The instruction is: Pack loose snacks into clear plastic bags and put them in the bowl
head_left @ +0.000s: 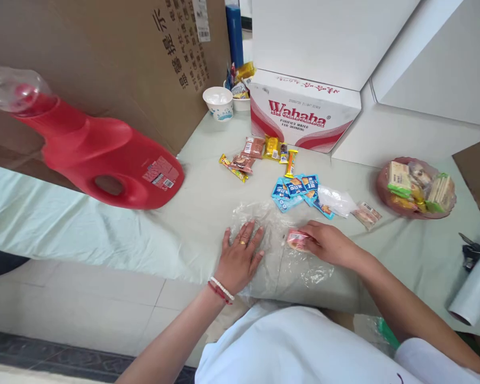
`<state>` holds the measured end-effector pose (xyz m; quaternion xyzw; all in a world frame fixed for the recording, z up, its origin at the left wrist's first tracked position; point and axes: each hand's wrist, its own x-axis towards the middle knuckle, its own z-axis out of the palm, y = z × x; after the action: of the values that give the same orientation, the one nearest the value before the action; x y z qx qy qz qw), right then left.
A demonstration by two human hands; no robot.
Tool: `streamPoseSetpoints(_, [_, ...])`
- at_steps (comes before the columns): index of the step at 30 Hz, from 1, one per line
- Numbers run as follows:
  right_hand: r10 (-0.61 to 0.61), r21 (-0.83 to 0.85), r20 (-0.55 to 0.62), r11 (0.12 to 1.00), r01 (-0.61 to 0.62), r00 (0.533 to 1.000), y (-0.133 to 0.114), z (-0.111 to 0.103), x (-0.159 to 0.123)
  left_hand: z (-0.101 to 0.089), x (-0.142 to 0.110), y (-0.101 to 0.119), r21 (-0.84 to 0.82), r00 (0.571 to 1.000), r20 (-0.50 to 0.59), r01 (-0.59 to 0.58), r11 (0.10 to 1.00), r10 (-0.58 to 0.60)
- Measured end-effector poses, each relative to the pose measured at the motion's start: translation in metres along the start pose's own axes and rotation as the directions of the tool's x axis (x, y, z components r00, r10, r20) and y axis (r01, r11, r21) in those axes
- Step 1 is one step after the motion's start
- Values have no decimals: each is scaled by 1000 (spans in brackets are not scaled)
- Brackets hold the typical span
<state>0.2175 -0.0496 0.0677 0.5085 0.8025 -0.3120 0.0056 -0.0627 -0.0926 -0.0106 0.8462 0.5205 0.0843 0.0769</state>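
My left hand (240,260) lies flat with its fingers spread on a sheet of clear plastic film (276,261) near the table's front edge. My right hand (328,244) pinches a small pink wrapped snack (296,240) over the right part of the film. Just beyond my hands lie several blue snack sachets (298,188) and a white translucent packet (336,200). A flat pinkish-brown packet (368,215) rests to the right of them. Farther back sit brown packets (253,147), a yellow packet (272,148) and thin snack sticks (291,163).
A large red detergent bottle (116,160) stands at the left before a cardboard box (104,58). Behind are a paper cup (218,104) and a Wahaha water carton (304,114). To the right are a pink bowl (384,194) of snacks, keys (471,248) and a film roll (474,290).
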Motion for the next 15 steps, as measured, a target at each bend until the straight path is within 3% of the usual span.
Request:
streamPoseSetpoints(5, [136,176,-116,978,-115,984,54,6,-45,1,-4,-2,22,999,17,40,999,-41])
streamPoseSetpoints(8, [241,268,-273,949,-167,931,69,-8,-56,2,-3,2,43,999,14,48,998,-48])
streamPoseSetpoints(12, [377,263,-477,923,-281,794,88,-46,-34,2,0,5,52,999,37,21,998,-23])
streamPoseSetpoints(13, [389,226,-497,921,-317,776,93,-56,-23,2,0,5,53,999,36,19,998,-21])
streamPoseSetpoints(15, [398,97,-442,912,-398,804,99,-76,4,2,0,5,49,999,29,18,999,-19])
